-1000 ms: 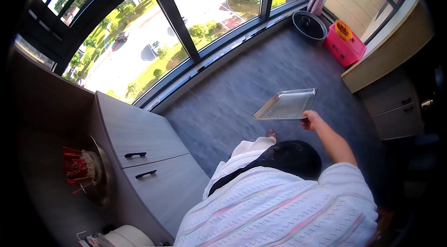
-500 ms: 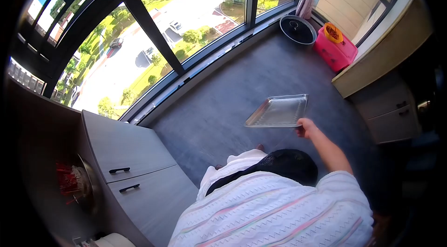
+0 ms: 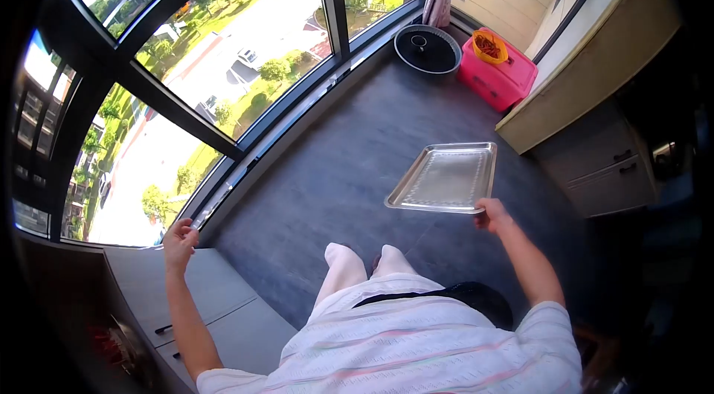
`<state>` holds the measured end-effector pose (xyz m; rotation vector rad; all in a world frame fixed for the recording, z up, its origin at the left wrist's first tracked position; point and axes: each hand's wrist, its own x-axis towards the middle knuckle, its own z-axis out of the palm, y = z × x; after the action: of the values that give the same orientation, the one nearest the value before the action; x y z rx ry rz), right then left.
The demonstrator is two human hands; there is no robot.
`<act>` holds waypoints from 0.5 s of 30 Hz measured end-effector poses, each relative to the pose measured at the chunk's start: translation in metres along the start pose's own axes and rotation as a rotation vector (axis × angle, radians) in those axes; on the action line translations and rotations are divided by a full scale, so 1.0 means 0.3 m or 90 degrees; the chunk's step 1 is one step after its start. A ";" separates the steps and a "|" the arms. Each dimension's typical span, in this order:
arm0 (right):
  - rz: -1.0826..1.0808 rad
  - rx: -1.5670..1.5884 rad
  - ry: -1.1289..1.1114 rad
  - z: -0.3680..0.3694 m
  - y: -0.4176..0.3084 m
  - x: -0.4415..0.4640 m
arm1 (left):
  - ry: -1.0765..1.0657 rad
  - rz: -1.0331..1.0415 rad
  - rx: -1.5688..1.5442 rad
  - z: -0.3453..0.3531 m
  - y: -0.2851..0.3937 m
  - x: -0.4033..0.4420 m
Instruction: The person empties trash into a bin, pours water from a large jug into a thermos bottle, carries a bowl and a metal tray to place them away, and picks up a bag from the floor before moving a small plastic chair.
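Note:
A shallow silver metal tray (image 3: 448,177) is held out over the dark floor, its near right corner in my right hand (image 3: 492,215). That hand's fingers are wrapped round the tray's rim. My left hand (image 3: 181,244) is raised at the left, near the window sill and above the corner of the grey cabinet. Its fingers are partly bent and apart, with nothing seen between them.
Grey cabinet (image 3: 216,312) at lower left. By the far window stand a round black tub (image 3: 428,59) and a pink box (image 3: 494,82) with an orange basket (image 3: 489,47) on top. Drawers (image 3: 611,184) are at the right; tall windows run along the left.
My left hand has come into view at the left. The view has turned, and both of my legs now show. The tray is still in my right hand and appears more from above.

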<state>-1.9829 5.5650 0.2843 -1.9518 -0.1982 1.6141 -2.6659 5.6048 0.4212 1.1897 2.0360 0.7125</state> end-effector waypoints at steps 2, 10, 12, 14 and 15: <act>-0.023 0.006 0.038 -0.042 -0.029 -0.008 | -0.163 -0.014 0.069 0.227 -0.089 0.053; -0.058 0.058 0.149 -0.213 -0.188 0.055 | -0.440 0.005 0.084 1.001 0.289 0.351; -0.067 0.073 0.172 -0.242 -0.223 0.072 | -0.522 0.061 0.087 1.252 0.520 0.397; -0.077 0.085 0.195 -0.281 -0.253 0.109 | -0.663 0.093 0.059 1.529 0.785 0.370; -0.075 0.084 0.210 -0.300 -0.269 0.124 | -0.747 0.104 0.038 1.672 0.901 0.332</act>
<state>-1.8693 5.6172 0.3030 -2.0288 -0.0707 1.1799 -2.1746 5.8729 0.2751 1.3457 0.9797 -0.0488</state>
